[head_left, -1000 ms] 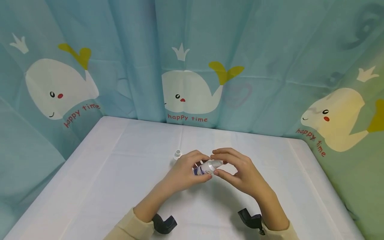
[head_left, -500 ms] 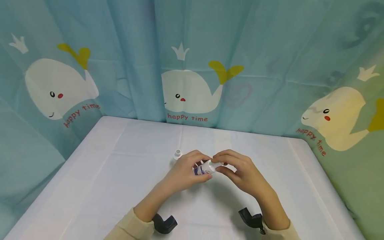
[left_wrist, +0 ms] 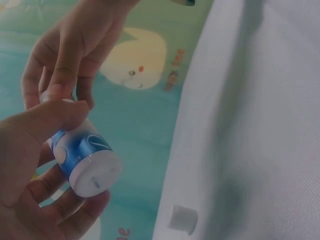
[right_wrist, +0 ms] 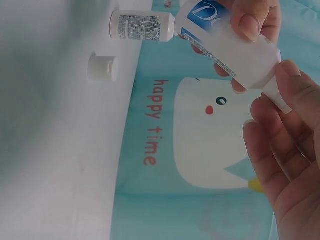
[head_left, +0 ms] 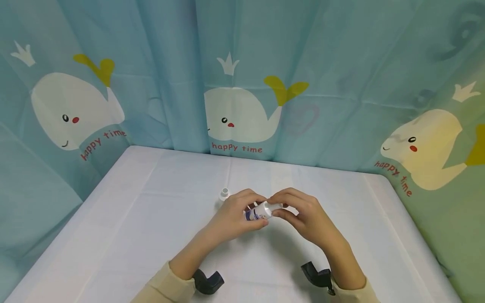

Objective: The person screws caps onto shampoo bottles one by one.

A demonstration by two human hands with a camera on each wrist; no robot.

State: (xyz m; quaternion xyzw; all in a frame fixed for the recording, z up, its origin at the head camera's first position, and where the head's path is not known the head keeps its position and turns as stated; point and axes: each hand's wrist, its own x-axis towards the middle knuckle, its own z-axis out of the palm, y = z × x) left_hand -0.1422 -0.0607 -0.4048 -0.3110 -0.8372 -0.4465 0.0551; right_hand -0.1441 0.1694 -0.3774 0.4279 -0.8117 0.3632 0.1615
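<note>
My left hand [head_left: 235,214] grips a white bottle [head_left: 259,211] with a blue label, holding it tilted above the table. Its round white base [left_wrist: 96,174] faces the left wrist camera. From the bottle's other end sticks a narrow white nozzle [right_wrist: 276,96]. My right hand [head_left: 308,216] pinches this nozzle between thumb and fingers, and partly hides it. Behind the left hand, a smaller white bottle [head_left: 224,194] with an open neck stands on the table. Printed small text covers that bottle's label [right_wrist: 140,27] in the right wrist view.
A short white cap [right_wrist: 102,68] rests on the white table [head_left: 182,176] near the smaller bottle; my left hand hides it from the head view. A blue-green curtain [head_left: 170,84] printed with whales hangs behind the table. Dark wrist mounts [head_left: 207,283] project from both sleeves.
My right thumb and fingers have drawn closer together round the bottle's tip, which looked broader and greyer a second ago. The left hand and the smaller bottle have stayed in place.
</note>
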